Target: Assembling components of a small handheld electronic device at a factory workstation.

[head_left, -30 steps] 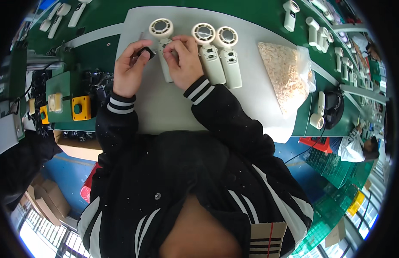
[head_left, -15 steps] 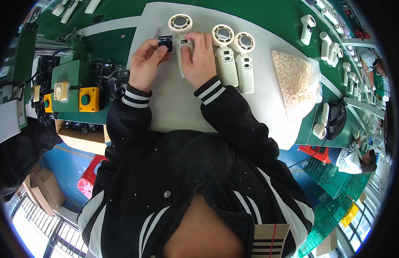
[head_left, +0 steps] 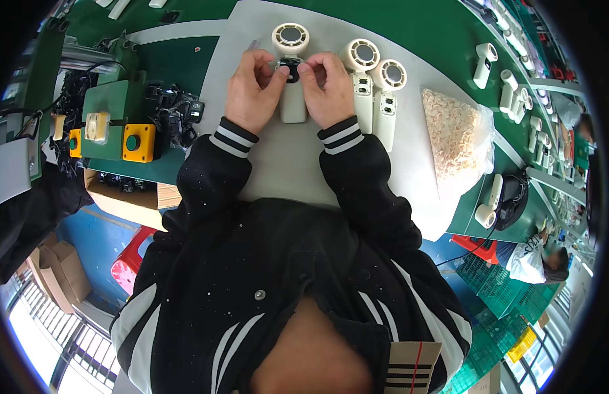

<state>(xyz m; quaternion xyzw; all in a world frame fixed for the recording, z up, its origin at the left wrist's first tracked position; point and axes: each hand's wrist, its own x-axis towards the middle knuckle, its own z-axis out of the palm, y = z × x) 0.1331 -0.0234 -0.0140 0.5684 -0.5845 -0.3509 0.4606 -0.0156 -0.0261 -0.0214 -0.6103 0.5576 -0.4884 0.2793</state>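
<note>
A cream handheld fan [head_left: 293,108] lies on the grey mat in front of me, its round head away from me. Across the upper part of its handle sits a small glossy black panel [head_left: 291,69]. My left hand [head_left: 255,92] pinches the panel's left side between thumb and fingers. From the other side, my right hand [head_left: 327,90] presses thumb and fingertips against its right edge. The fingers partly cover the panel, so its seating on the handle cannot be judged. Two more cream fans [head_left: 362,98] [head_left: 385,115] lie just right of my right hand, with small dark openings in their handles.
A clear bag of small cream parts [head_left: 452,138] lies on the mat's right. At left stands a green press with a yellow button box [head_left: 138,143], beside a heap of black panels [head_left: 175,115]. An open carton [head_left: 130,200] is below. Other fans line the right bench; a person sits far right.
The black panel has moved right from beside the fan onto its handle. My left hand moved with it, and my right hand now grips the panel's other side. The whole view has shifted slightly.
</note>
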